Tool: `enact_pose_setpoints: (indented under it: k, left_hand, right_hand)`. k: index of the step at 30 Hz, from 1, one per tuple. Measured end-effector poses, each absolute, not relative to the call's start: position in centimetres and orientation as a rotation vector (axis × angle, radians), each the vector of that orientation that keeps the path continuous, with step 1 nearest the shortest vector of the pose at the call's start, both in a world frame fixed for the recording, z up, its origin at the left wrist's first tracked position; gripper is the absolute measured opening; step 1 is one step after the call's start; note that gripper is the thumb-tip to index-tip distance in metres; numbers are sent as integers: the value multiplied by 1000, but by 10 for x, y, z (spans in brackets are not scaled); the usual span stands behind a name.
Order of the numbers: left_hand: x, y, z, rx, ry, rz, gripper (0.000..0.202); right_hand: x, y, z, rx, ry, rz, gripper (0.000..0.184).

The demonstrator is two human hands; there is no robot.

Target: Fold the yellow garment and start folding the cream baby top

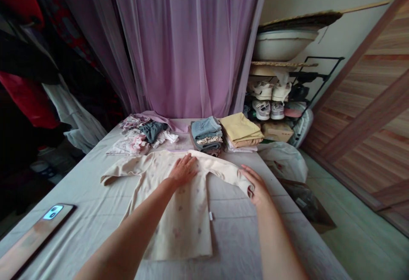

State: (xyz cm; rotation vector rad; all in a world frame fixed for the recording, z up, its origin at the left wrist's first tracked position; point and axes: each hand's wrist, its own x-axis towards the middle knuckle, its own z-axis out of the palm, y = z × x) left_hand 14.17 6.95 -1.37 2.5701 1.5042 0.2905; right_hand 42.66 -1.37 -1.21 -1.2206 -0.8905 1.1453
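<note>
Two hands on a cream top [179, 224]: left hand [182, 170], fingers spread; right hand [257, 186], fingers curled on the sleeve [230, 171]

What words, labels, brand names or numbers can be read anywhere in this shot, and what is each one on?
None can be read: the small white tag on the edge of the cream long-sleeved top and the pale label on the dark package are too small and blurred to read.

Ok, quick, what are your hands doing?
Left hand: open, flat on the cream long-sleeved top.
Right hand: on its sleeve; cannot tell if gripping.
</note>
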Motion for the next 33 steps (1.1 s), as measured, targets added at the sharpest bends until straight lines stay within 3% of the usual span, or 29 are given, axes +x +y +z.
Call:
enact_pose_setpoints:
  k: [6, 11, 16, 19, 23, 27, 30, 33]
  left_hand:
    - [141, 51, -12, 2574, 1571, 242, 57]
    - [122, 12, -13, 2602, 1424, 257, 57]
    - [101, -21, -10, 2598, 1357, 275, 55]
    - [98, -29, -6, 2598, 1353, 324, 48]
    - [91, -40, -2, 2594, 1346, 419, 38]
    - [58, -52, 0, 2574, 1282, 575, 32]
    - [18, -58, -2, 2479, 1319, 683, 30]
    - [-22, -66, -6, 2320, 1466, 740, 30]
  right_hand:
    - [430, -26, -25, -1109, -558, 1254, 40]
    - [427, -33, -18, -1069, -631, 1290, 51]
    - [417, -36, -22, -1223, -953, 1137, 65]
    - [404, -36, -34, -1435, -1166, 871, 69]
    - [390, -44, -47, -1663, -1420, 303, 50]
    - [382, -59, -41, -1567, -1471, -226, 35]
    - [364, -73, -33, -1433, -1582, -320, 26]
    - [338, -86, -33, -1355, -1794, -165, 24]
